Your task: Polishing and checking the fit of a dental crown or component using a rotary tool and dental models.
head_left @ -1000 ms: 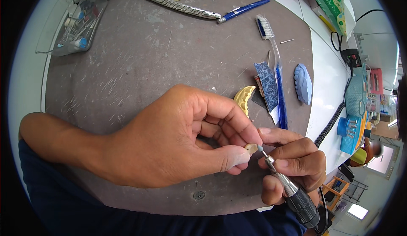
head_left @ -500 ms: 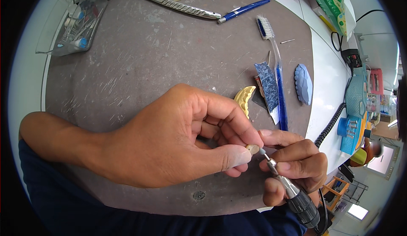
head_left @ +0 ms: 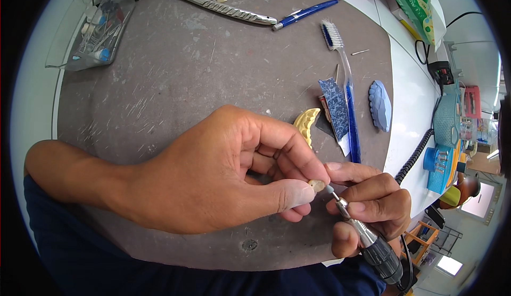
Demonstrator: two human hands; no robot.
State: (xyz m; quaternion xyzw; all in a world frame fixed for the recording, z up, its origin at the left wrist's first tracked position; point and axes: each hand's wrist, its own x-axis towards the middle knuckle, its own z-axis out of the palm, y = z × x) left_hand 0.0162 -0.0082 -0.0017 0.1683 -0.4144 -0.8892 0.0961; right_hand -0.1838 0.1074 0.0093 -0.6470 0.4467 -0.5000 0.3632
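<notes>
the left hand point(head_left: 255, 181) is nearly closed, its thumb and forefinger pinching a small cream piece point(head_left: 316, 186) between their tips, while its other fingers curl in behind. the piece is held above the table point(head_left: 175, 78), toward the near right side. the right hand point(head_left: 372, 205) is curled around a handpiece point(head_left: 367, 235) with a silver front and a black body, gripping it much like a pen. the grey-blue tip point(head_left: 329, 188) of the handpiece points up and left at the edge of the piece; it is right at it, though i cannot tell if the two touch

beyond the hands, a yellow dental cast point(head_left: 307, 124) lies near a blue mottled strip point(head_left: 334, 107), with a toothbrush point(head_left: 353, 131) just beside the strip, bristles at the far end. a blue dental cast point(head_left: 379, 106) sits farther right, near the table's edge. at the far side are metal pliers point(head_left: 234, 12) with a blue pen point(head_left: 306, 14) by one handle end, and a clear plastic box point(head_left: 123, 32) of small tools stands at the far left
</notes>
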